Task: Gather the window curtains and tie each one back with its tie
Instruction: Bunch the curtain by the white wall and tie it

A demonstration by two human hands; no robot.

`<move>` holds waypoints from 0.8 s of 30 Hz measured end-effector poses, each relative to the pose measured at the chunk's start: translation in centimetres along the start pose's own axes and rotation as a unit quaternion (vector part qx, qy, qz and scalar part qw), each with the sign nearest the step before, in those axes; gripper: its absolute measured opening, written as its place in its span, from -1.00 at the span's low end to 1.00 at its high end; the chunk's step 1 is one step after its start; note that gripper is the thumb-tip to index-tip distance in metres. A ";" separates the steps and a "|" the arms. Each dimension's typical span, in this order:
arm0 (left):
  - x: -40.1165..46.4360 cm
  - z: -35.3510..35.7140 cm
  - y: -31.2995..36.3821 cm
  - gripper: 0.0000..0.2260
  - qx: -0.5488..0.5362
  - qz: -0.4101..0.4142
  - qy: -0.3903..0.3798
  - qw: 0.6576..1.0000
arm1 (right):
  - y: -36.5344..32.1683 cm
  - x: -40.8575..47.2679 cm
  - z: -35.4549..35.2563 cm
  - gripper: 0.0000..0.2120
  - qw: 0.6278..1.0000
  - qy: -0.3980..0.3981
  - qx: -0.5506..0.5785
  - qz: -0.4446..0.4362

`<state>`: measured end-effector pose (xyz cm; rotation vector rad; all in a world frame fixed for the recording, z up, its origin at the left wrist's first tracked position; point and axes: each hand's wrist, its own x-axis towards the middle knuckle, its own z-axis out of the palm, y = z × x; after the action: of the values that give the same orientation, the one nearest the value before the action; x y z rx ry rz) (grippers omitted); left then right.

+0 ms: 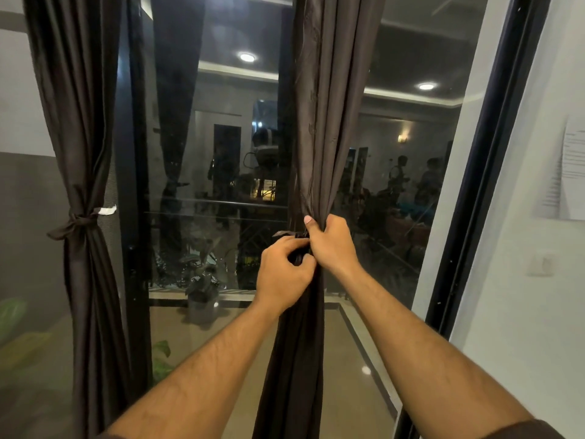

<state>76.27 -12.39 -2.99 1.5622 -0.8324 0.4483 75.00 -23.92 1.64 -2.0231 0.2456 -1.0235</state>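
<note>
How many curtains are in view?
2: the left curtain, already tied back, and the middle curtain, gripped by both hands. Others may hang outside the frame.

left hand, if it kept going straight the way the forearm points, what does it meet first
The left hand already pinches the tie on the gathered dark brown fabric curtain, so that cloth comes first. Behind it is probably the dark window glass, though depth is unclear.

Potted plant (200, 289) on balcony floor (253, 343)
</note>
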 end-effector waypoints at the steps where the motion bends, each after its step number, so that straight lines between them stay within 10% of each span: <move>1: 0.1 -0.4 -0.1 -0.72 -0.037 -0.035 0.013 0.999 | 0.0 0.1 -0.2 -0.68 1.000 -0.015 0.007 -0.002; 6: 1.0 -1.4 -0.7 -0.96 -0.170 -0.168 0.114 0.964 | 0.1 -0.5 -0.3 -0.61 0.998 -0.041 0.043 -0.017; 15: 1.9 -0.8 -0.7 -0.62 -0.372 -0.252 0.126 0.884 | -1.1 -0.8 -1.1 -0.82 0.993 -0.099 0.067 -0.012; 24: 3.0 0.0 -0.2 -0.60 -0.324 -0.186 -0.012 0.928 | -0.4 -0.1 -2.3 -0.77 0.965 -0.135 0.210 0.086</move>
<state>78.40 -13.09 -1.05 1.0643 -0.5955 -0.1245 73.18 -24.94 2.62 -1.6933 0.0492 -0.6196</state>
